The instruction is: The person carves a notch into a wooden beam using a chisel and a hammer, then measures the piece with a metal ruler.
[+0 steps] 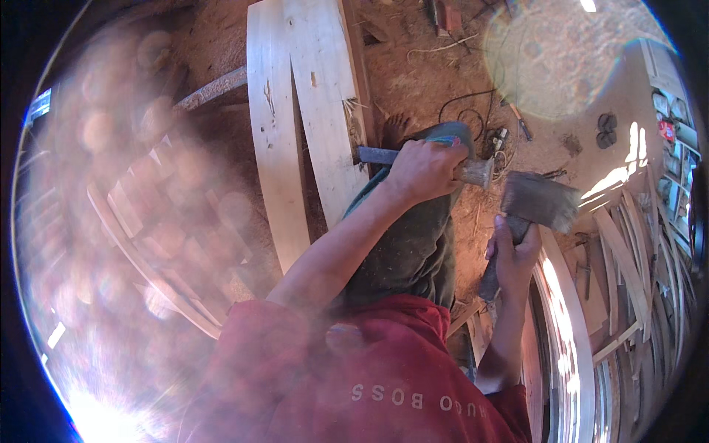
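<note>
**Chisel and mallet at the plank edge**

2 pale, smooth planks [295,118] lie on a sawdust floor [428,81]. The left hand [425,170] is clamped around a chisel [384,156] with a grey blade and worn wooden butt, its tip touching the right plank's edge. The right hand [515,255] grips a blocky, dark mallet [539,201], just right of the butt, apart. A knee in green cloth [413,244] sits beneath. Curved slats [628,251] crowd the right.

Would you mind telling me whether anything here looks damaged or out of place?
The wooden plank is split lengthwise, a dark gap running down it. The left hand holds a chisel against its edge; the right hand grips a mallet. Sawdust and cables litter the ground.
</note>
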Tool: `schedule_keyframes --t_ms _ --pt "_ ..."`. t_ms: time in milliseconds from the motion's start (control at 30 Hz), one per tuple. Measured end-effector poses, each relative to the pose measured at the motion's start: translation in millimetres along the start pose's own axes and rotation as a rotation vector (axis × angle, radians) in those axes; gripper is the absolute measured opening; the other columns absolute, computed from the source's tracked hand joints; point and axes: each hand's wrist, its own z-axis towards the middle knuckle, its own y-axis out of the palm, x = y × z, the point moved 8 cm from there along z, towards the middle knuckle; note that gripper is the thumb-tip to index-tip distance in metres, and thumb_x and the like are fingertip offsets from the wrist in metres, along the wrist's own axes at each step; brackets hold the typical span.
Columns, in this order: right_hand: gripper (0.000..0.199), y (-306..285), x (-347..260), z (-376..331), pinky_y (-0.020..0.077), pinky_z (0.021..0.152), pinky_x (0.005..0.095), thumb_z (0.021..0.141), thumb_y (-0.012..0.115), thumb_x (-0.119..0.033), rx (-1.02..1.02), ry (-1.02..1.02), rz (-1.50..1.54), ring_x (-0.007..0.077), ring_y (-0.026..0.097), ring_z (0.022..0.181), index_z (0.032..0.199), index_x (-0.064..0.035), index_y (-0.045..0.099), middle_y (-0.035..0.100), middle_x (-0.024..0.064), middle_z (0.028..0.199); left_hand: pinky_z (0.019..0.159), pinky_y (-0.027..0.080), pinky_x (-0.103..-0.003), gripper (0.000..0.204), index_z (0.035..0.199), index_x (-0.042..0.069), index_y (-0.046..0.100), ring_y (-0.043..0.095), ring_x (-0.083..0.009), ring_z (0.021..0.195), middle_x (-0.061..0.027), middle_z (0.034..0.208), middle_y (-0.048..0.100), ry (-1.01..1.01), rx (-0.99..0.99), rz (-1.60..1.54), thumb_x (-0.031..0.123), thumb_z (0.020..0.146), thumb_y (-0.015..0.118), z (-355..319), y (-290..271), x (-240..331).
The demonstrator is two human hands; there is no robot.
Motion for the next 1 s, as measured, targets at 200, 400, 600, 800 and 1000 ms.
schedule_keyframes --t_ms 200,400,600,800,1000 --pt "0.026 -7 -4 21 0.0436 0.045 0.0279 0.094 0.068 -0.018 -0.094 -0.010 -0.235 0.0106 0.054 0.049 0.106 0.0001 0.053 0.056 0.0035 0.065 0.065 0.055 -0.047 0.031 0.102 0.014 0.066 0.070 -0.0345 0.078 -0.0121 0.079 0.071 -0.083 -0.093 0.089 0.024 0.073 0.074 5 13 0" --pt "0.023 -6 -11 14 0.0426 0.044 0.0274 0.094 0.068 -0.017 -0.080 -0.032 -0.068 0.0109 0.053 0.048 0.099 0.0000 0.053 0.056 0.0042 0.064 0.066 0.057 -0.048 0.029 0.101 0.011 0.067 0.070 -0.0368 0.079 -0.0142 0.081 0.071 -0.190 -0.326 0.164 0.024 0.076 0.073 40 41 -19" --pt "0.018 -21 -6 1 0.0428 0.041 0.0263 0.094 0.066 -0.012 0.067 0.035 0.078 0.0119 0.053 0.046 0.095 -0.0024 0.052 0.055 0.0039 0.063 0.069 0.057 -0.048 0.029 0.102 0.009 0.068 0.071 -0.0369 0.080 -0.0171 0.085 0.071 -0.016 -0.123 0.163 0.020 0.075 0.071 48 15 34" --pt "0.013 -30 -2 -10 0.0417 0.043 0.0246 0.096 0.063 -0.011 0.126 0.053 0.054 0.0103 0.051 0.047 0.098 -0.0042 0.051 0.052 0.0024 0.065 0.070 0.056 -0.048 0.030 0.100 0.013 0.067 0.070 -0.0370 0.080 -0.0163 0.084 0.071 -0.097 -0.125 0.058 0.020 0.071 0.072 22 15 19" --pt "0.020 -25 -11 -6 0.0428 0.043 0.0263 0.094 0.066 -0.014 0.088 -0.011 0.046 0.0117 0.053 0.046 0.099 -0.0024 0.051 0.055 0.0039 0.061 0.068 0.055 -0.048 0.030 0.097 0.011 0.065 0.069 -0.0353 0.078 -0.0151 0.081 0.070 -0.126 -0.006 0.006 0.022 0.071 0.073 16 6 2"
